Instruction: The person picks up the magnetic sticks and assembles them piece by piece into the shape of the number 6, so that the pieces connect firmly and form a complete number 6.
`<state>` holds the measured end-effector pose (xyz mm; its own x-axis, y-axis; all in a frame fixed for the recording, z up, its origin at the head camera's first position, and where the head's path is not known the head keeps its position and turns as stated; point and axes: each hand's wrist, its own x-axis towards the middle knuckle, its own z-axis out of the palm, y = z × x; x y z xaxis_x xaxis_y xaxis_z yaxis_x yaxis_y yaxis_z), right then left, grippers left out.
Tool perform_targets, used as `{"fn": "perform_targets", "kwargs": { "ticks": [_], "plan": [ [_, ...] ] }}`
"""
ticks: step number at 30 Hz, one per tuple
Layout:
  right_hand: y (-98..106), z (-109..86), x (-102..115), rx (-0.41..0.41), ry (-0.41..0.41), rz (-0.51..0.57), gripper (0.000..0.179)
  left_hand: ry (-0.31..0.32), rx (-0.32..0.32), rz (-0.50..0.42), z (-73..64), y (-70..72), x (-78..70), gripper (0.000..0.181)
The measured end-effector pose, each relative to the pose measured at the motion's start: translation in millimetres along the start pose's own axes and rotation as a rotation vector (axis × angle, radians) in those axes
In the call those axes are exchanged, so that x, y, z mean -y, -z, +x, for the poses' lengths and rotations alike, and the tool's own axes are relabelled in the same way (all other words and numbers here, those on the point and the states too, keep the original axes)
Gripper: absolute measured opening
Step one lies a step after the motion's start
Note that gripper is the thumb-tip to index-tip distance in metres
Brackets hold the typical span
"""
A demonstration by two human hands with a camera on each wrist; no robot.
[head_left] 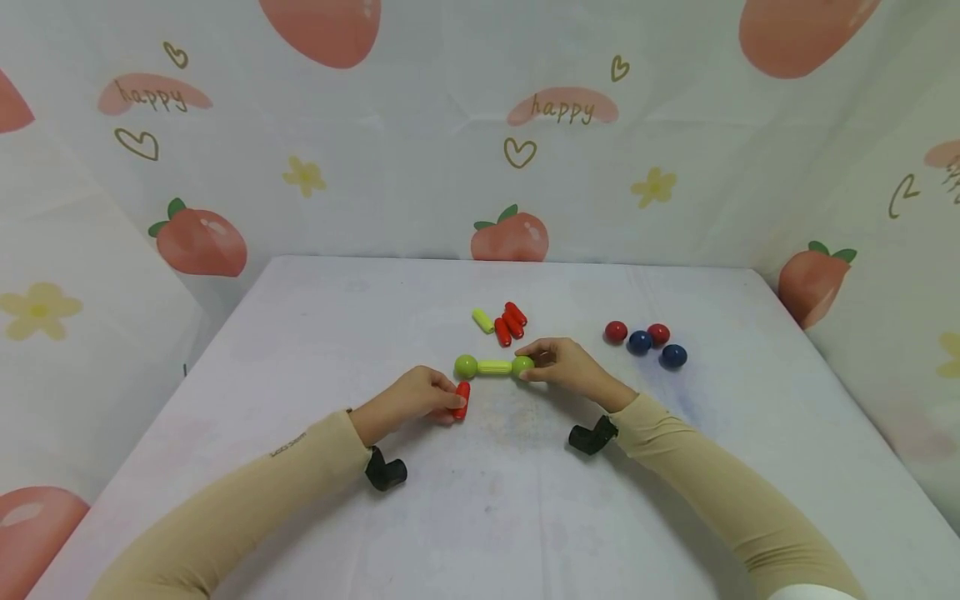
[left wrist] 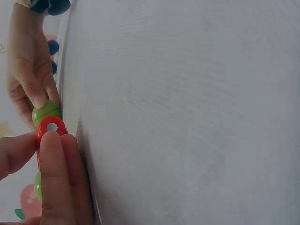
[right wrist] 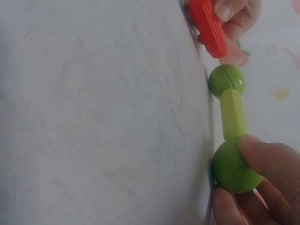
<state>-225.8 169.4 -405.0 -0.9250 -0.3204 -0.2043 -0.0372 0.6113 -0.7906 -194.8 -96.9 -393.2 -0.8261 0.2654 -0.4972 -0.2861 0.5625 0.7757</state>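
Observation:
My left hand (head_left: 417, 394) pinches a red ridged rod (head_left: 462, 401) between thumb and fingers, its far end close to a green ball. A pale metal disc shows in the rod's end in the left wrist view. A yellow-green ridged rod (head_left: 494, 367) joins that left green ball (head_left: 466, 367) to a right green ball (head_left: 522, 366), all in one line on the table. The thumb and fingers of my right hand (head_left: 564, 368) hold the right green ball. In the right wrist view, a small gap shows between the red rod (right wrist: 209, 28) and the nearer green ball (right wrist: 227, 80).
Behind the joined piece lie several red rods (head_left: 513, 323) and a loose yellow-green rod (head_left: 483, 321). To the right sit red balls (head_left: 616, 332) and blue balls (head_left: 673, 357). A white cloth covers the table (head_left: 480, 517); a printed curtain (head_left: 420, 133) hangs behind.

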Motion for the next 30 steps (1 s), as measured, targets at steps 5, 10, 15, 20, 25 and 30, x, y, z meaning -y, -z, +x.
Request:
{"fn": "perform_targets", "kwargs": {
  "ticks": [5,10,15,20,25,30],
  "plan": [
    [-0.4,0.8,-0.9,-0.001,0.007,0.007,0.04,0.01,0.009,-0.027,1.7,2.9,-2.6,0.027],
    [0.1,0.6,-1.3,-0.007,0.034,0.01,0.039,0.022,0.017,-0.081,4.7,4.9,-5.4,0.026],
    [0.7,0.1,-0.6,-0.003,0.03,0.01,0.039,0.046,0.013,-0.093,7.9,5.3,-6.9,0.025],
    [0.9,0.5,-0.5,-0.002,0.029,0.007,0.04,0.047,0.015,-0.092,9.2,5.5,-6.5,0.025],
    [0.7,1.1,-0.8,-0.001,0.023,0.009,0.04,0.062,0.019,-0.101,10.6,6.2,-6.3,0.025],
    [0.2,1.4,-0.9,-0.002,0.016,0.012,0.04,0.068,0.021,-0.113,12.0,6.3,-5.6,0.025]
  ]
}}
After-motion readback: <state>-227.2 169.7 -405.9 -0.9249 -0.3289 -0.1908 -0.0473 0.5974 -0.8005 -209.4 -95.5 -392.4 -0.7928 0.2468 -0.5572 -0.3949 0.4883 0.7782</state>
